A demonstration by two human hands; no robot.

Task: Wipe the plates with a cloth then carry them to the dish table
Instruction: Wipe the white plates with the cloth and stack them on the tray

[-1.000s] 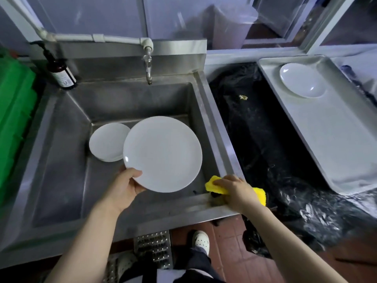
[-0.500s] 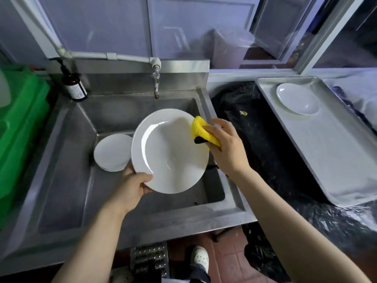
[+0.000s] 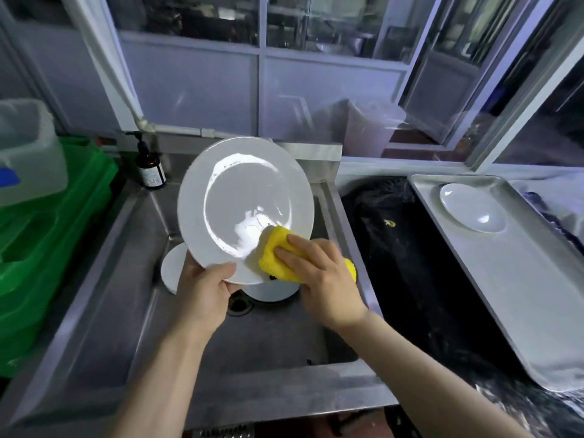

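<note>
My left hand (image 3: 203, 292) grips the lower rim of a large white plate (image 3: 240, 197), tilted up over the steel sink (image 3: 126, 279). With flat fingers my right hand (image 3: 319, 276) presses a yellow cloth (image 3: 271, 257) against the plate's lower right face. Under the raised plate, two more white plates lie in the basin: a small plate (image 3: 172, 267) at the left and another plate (image 3: 271, 292) partly hidden beneath my hands. One white plate (image 3: 472, 211) rests on the metal tray (image 3: 521, 295) at the right.
A brown pump bottle (image 3: 150, 170) stands at the sink's back left corner. Green crates (image 3: 41, 241) and a clear tub (image 3: 28, 150) fill the left side. Black plastic sheeting (image 3: 407, 263) covers the counter between sink and tray. A window wall stands behind.
The plate has been lifted higher and tilted toward me. My right hand slid the yellow cloth from the plate's upper right edge down to its lower right. The view tipped upward.
</note>
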